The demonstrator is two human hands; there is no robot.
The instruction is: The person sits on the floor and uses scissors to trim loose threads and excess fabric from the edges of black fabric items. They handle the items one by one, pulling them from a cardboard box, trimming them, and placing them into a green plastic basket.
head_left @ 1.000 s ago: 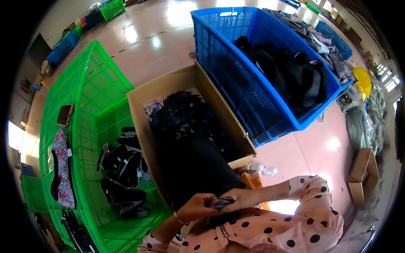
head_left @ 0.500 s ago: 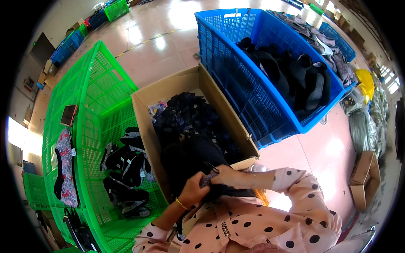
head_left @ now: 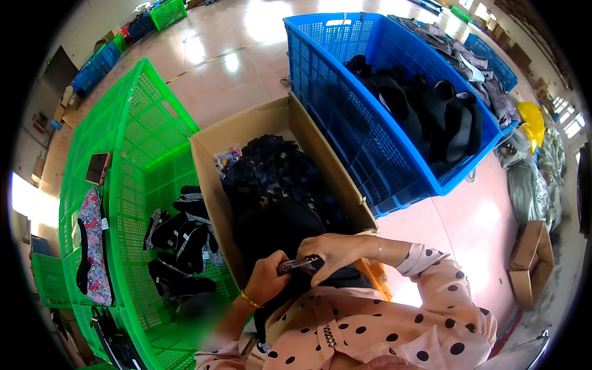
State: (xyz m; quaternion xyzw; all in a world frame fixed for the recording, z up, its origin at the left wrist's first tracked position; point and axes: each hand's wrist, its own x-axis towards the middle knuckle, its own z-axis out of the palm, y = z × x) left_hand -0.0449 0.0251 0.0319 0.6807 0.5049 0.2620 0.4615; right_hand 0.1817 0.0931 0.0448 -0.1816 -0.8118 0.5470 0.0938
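Observation:
Just above my lap, a small dark patterned fabric piece (head_left: 288, 267) is stretched between my two hands. My left hand (head_left: 266, 279), below a gold bangle, is closed on its left end. My right hand (head_left: 336, 251) bends over the other end with thumb and fingers pinched round it. A thin pale streak shows along the piece, too small to identify. Beyond my hands, a cardboard box (head_left: 246, 128) holds a heap of dark fabric scraps (head_left: 277, 166). My dark-clothed legs reach into the box's near end.
At left, a green mesh crate (head_left: 132, 203) holds several dark and floral fabric shoes (head_left: 188, 246). On its rim lie a phone (head_left: 97, 168) and a floral fabric piece (head_left: 94, 246). A blue crate (head_left: 364, 142) with black shoes (head_left: 431, 117) stands at right, near a small cardboard box (head_left: 531, 262).
My right hand has turned over and risen slightly, and my left hand has shifted left, exposing more of the fabric piece. A thin dark pointed tool tip by my right hand no longer shows.

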